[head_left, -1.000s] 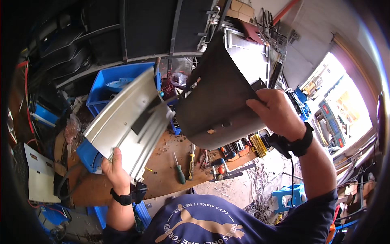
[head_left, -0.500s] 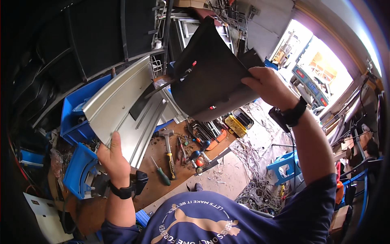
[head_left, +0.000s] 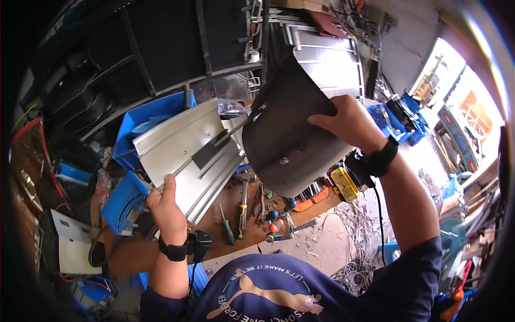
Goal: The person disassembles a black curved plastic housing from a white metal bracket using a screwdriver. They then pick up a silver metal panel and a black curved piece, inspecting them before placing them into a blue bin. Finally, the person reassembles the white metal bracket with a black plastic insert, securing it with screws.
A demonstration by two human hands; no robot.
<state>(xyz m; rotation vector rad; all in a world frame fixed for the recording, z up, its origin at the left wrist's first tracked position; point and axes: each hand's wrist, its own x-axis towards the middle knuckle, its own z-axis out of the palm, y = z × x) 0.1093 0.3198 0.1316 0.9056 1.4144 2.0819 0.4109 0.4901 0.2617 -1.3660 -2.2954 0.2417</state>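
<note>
My left hand [head_left: 169, 212] grips the near left edge of a long silver metal panel [head_left: 174, 145], thumb on top and fingers hidden beneath. The panel has ridges and small holes. My right hand [head_left: 351, 126] is closed on the right edge of a dark, curved sheet panel [head_left: 295, 134], held up above the bench. A thin rod [head_left: 232, 132] runs between the two panels, over a dark flat strip [head_left: 209, 155] on the silver one. Whether the rod is fixed to both, I cannot tell. Below lie a hammer [head_left: 243, 206] and a green-handled screwdriver [head_left: 228, 232].
The brown workbench [head_left: 209, 248] also carries pliers, hex keys in an orange holder [head_left: 314, 198] and a yellow case [head_left: 344, 184]. Blue bins [head_left: 126, 142] stand at the left. Tangled wire [head_left: 358, 236] covers the floor at right. Metal frames [head_left: 332, 64] lean at the back.
My right hand has brought the dark panel lower and nearer to me, over the hex keys. My left hand keeps its hold on the silver panel. The view has turned left.
</note>
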